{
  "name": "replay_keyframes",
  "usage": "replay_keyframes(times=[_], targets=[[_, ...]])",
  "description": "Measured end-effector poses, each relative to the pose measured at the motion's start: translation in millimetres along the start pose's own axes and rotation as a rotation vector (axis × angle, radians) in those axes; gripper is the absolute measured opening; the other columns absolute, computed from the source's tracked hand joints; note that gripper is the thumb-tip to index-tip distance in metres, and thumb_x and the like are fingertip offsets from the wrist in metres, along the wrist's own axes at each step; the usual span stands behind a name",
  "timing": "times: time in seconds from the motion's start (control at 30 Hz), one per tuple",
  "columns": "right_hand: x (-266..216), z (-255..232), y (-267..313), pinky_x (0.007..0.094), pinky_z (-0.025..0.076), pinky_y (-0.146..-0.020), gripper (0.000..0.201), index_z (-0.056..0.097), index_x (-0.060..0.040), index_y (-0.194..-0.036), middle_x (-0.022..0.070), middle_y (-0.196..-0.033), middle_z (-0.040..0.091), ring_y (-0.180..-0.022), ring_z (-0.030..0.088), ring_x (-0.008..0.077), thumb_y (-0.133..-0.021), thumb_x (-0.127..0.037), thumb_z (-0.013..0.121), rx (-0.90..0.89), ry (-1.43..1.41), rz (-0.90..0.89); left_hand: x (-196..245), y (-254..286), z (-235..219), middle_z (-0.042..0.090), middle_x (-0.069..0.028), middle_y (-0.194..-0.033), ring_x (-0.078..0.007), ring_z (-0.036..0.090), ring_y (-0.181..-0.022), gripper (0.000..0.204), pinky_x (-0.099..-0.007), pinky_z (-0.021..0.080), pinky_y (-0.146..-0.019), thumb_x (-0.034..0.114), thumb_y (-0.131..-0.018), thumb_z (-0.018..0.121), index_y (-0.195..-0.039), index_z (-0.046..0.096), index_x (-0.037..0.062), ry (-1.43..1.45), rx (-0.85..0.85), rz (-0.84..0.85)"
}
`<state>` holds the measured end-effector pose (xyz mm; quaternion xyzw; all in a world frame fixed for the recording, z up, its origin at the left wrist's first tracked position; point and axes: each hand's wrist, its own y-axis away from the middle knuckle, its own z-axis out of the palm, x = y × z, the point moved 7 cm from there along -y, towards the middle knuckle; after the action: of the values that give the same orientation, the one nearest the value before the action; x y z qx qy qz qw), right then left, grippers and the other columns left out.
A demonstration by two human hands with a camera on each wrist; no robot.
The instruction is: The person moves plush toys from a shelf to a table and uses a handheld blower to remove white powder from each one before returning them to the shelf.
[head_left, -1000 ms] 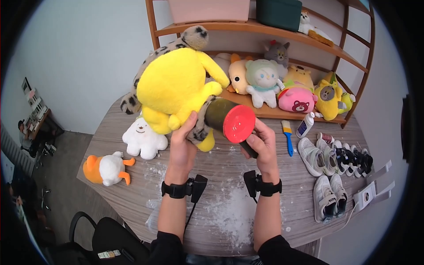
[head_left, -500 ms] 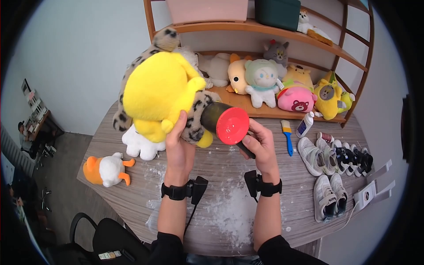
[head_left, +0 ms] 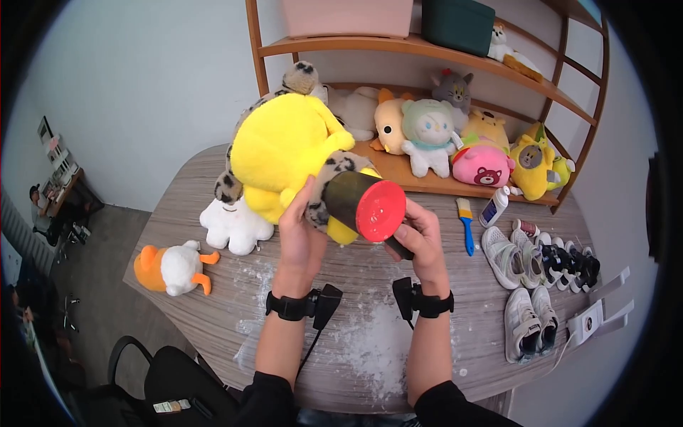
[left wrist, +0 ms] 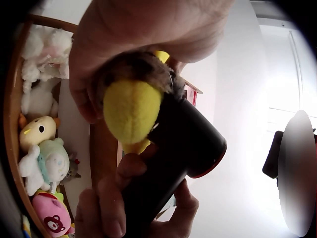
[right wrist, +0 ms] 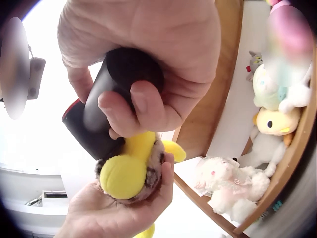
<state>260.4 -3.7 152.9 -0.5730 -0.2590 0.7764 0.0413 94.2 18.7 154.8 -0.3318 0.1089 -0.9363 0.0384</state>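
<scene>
My left hand [head_left: 302,245] grips a yellow plush toy [head_left: 281,142] with leopard-spotted fur parts, held above the table. In my right hand [head_left: 427,245] is the black handle of a dark cylindrical device [head_left: 344,199] with a red disc end [head_left: 381,211]. The device's other end presses against or lies close to the spotted fur. In the left wrist view, a yellow plush foot [left wrist: 132,111] hangs beside the black body [left wrist: 198,141]. The right wrist view shows my curled fingers [right wrist: 141,101] round the handle.
A white plush [head_left: 236,226] and an orange-and-white plush [head_left: 178,269] lie at the left. A wooden shelf [head_left: 427,183] with several plush toys stands behind. At the right are a brush [head_left: 466,228], a bottle [head_left: 494,207], shoes [head_left: 523,324] and a white device [head_left: 588,320]. White powder marks the table [head_left: 356,356].
The plush first swung left, then came back right and slightly lower. The device moved left and returned partly right. Both hands keep their hold, and the head view has shifted slightly.
</scene>
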Motion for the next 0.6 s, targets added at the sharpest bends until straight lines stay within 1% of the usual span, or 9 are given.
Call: replay_keyframes(times=[0.07, 0.17, 0.27, 0.37, 0.47, 0.57, 0.6], targets=[[3, -7, 2, 0.0184, 0.034, -0.047, 0.034, 0.063, 0.0004, -0.113, 0.0011, -0.091, 0.063, -0.061, 0.047, 0.0017, -0.088, -0.023, 0.066, -0.010, 0.014, 0.025, 3, 1, -2, 0.060, -0.0072, -0.132, -0.0196, 0.056, -0.123, 0.038, -0.0376, 0.042, -0.106, 0.020, -0.100, 0.050, -0.133, 0.054, 0.0019, 0.005, 0.043, 0.034], [2, -16, 5, 0.0191, 0.032, -0.047, 0.032, 0.063, 0.0006, -0.110, 0.0011, -0.091, 0.063, -0.061, 0.046, 0.0019, -0.087, -0.022, 0.066, -0.094, 0.147, 0.046, 7, 0, -5, 0.061, -0.0066, -0.130, -0.0193, 0.057, -0.121, 0.037, -0.0367, 0.042, -0.105, 0.020, -0.099, 0.051, -0.131, 0.055, 0.0021, -0.036, 0.063, 0.113], [-4, -12, 3, 0.0199, 0.031, -0.047, 0.030, 0.064, 0.0008, -0.109, 0.0007, -0.088, 0.061, -0.060, 0.044, 0.0016, -0.086, -0.020, 0.066, -0.102, 0.223, 0.010, 9, 1, -9, 0.062, -0.0059, -0.128, -0.0191, 0.057, -0.120, 0.037, -0.0357, 0.042, -0.103, 0.021, -0.099, 0.052, -0.130, 0.056, 0.0020, -0.105, 0.083, 0.140], [0, -9, 2, 0.0196, 0.031, -0.047, 0.031, 0.063, 0.0006, -0.110, 0.0009, -0.088, 0.061, -0.059, 0.045, 0.0021, -0.087, -0.020, 0.066, -0.072, 0.179, -0.039, 8, 0, -10, 0.062, -0.0054, -0.128, -0.0188, 0.057, -0.120, 0.037, -0.0356, 0.042, -0.103, 0.022, -0.099, 0.052, -0.130, 0.056, 0.0019, -0.173, 0.058, 0.121], [5, -9, 2, 0.0193, 0.033, -0.046, 0.036, 0.062, 0.0015, -0.114, 0.0017, -0.090, 0.062, -0.059, 0.046, 0.0030, -0.088, -0.023, 0.066, -0.027, 0.094, 0.016, 4, -1, -9, 0.059, -0.0049, -0.131, -0.0179, 0.053, -0.124, 0.038, -0.0369, 0.040, -0.105, 0.024, -0.100, 0.050, -0.131, 0.056, 0.0019, -0.207, 0.003, 0.068], [6, -3, -1, 0.0192, 0.034, -0.046, 0.041, 0.060, 0.0028, -0.118, 0.0028, -0.092, 0.063, -0.058, 0.047, 0.0036, -0.090, -0.026, 0.065, 0.001, -0.052, -0.058, -4, 0, -6, 0.055, -0.0043, -0.136, -0.0171, 0.048, -0.129, 0.041, -0.0384, 0.038, -0.108, 0.026, -0.102, 0.047, -0.134, 0.054, 0.0019, -0.247, -0.019, 0.014], [6, -3, -1, 0.0193, 0.034, -0.045, 0.042, 0.060, 0.0032, -0.119, 0.0031, -0.092, 0.063, -0.058, 0.046, 0.0035, -0.090, -0.026, 0.064, 0.011, -0.052, -0.062, -7, 1, -3, 0.054, -0.0041, -0.137, -0.0169, 0.047, -0.130, 0.042, -0.0389, 0.037, -0.108, 0.026, -0.102, 0.047, -0.136, 0.053, 0.0021, -0.236, -0.014, 0.002]])
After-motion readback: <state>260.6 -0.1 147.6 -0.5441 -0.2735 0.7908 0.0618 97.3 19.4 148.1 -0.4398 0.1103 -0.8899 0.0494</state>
